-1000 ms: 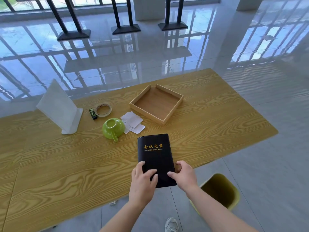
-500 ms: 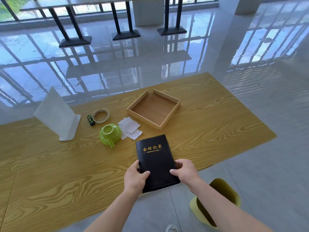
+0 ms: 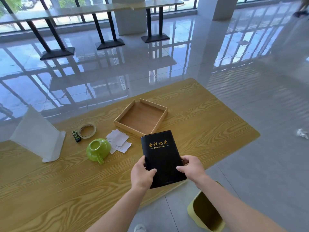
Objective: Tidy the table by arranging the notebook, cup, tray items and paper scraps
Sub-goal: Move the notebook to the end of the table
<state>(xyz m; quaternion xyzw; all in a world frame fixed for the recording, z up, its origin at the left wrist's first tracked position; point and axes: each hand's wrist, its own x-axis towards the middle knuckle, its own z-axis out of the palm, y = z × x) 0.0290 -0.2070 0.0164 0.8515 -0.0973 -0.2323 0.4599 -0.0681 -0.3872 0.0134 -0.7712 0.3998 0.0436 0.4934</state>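
I see my left hand (image 3: pixel 142 176) and right hand (image 3: pixel 192 168) gripping the smooth black rectangular leather-look notebook (image 3: pixel 163 158) between them, over the wood-grain counter (image 3: pixel 50 190).

black notebook (image 3: pixel 163 158) with gold lettering, green cup (image 3: pixel 97 149), wood-grain table (image 3: pixel 50 185)

Your left hand (image 3: pixel 142 175) and right hand (image 3: pixel 192 168) each clamp a side of the notebook (image 3: pixel 163 158), thumbs on top, forearms bare.
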